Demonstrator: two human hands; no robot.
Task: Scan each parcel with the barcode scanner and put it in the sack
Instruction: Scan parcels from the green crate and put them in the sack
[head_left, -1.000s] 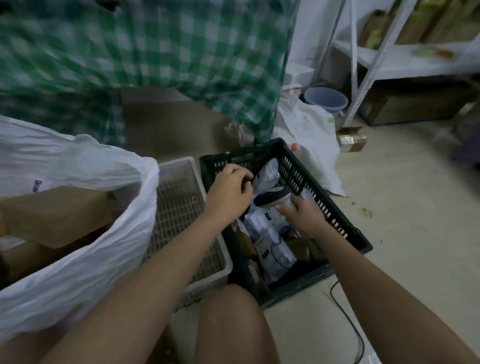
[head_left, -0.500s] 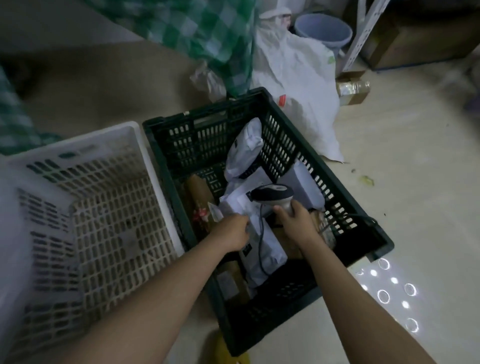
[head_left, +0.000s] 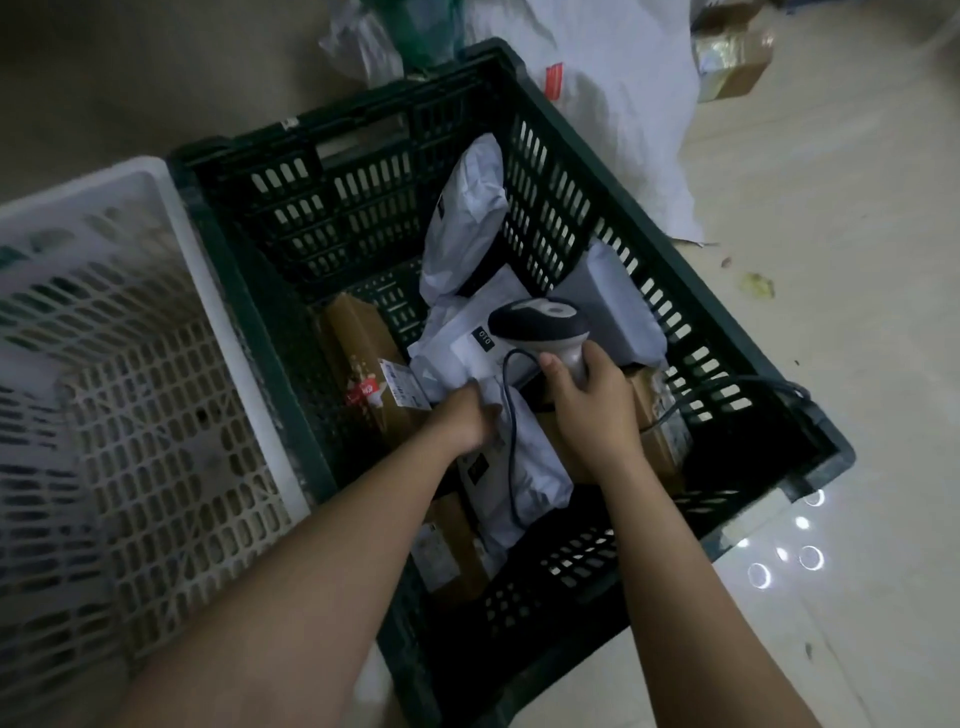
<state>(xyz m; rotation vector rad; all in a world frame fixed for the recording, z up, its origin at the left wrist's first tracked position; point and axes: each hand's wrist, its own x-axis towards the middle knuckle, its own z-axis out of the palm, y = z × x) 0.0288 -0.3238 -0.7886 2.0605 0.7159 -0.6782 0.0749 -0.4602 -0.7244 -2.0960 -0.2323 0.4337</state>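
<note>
Both hands reach down into the dark green slotted crate on the floor. The right hand is wrapped around the handle of the barcode scanner, whose dark head with a pale top points to the far left, just above a white poly mailer parcel. The scanner's black cable loops down across the mailer toward the near side. The left hand is clenched on the near left edge of that same mailer, just beside the right hand, with the cable running between them.

Left of the left hand, touching the mailer, lies a brown cardboard parcel with a white label and a red mark. Another white bagged parcel stands tilted against the crate's far right wall, and a grey wrapped parcel lies right of the scanner head. A white slotted crate sits against the green crate's left side. A white woven sack lies on the floor at the far right.
</note>
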